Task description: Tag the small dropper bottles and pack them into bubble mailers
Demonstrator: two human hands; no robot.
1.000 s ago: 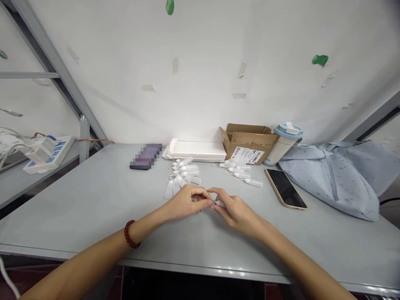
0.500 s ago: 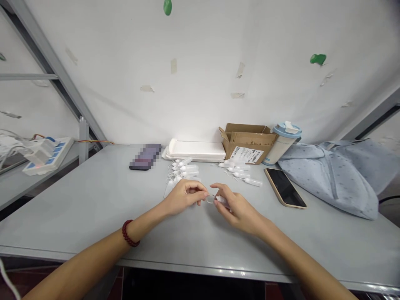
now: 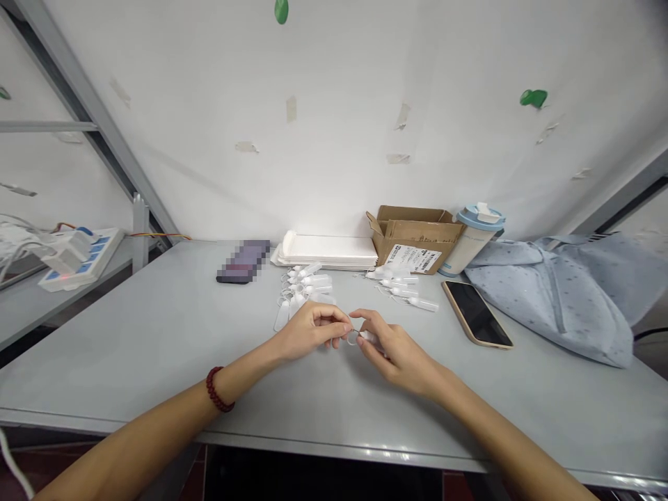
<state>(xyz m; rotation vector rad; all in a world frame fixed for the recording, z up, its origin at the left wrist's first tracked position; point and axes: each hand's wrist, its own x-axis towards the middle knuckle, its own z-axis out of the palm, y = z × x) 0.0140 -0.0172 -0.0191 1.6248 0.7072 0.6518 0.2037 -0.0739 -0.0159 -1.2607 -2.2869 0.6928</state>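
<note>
My right hand is closed round a small white needle-tip dropper bottle, most of which the fingers cover. A thin dark needle points left from its nozzle, and a white loop hangs beneath. My left hand is pinched at the needle's far end; whatever lies between thumb and finger is too small to make out. Behind my left hand lies a cluster of similar translucent bottles with white tops and loops. A second group of these bottles is spread beyond my right hand.
White flat boxes are stacked by the wall, beside an open cardboard box and a blue-lidded cup. To the right are a phone and a pale blue cloth bag. Another phone and a power strip lie leftward.
My left hand has moved slightly right, bringing its pinched fingertips closer to the bottle's nozzle. My right hand stays nearly still.
</note>
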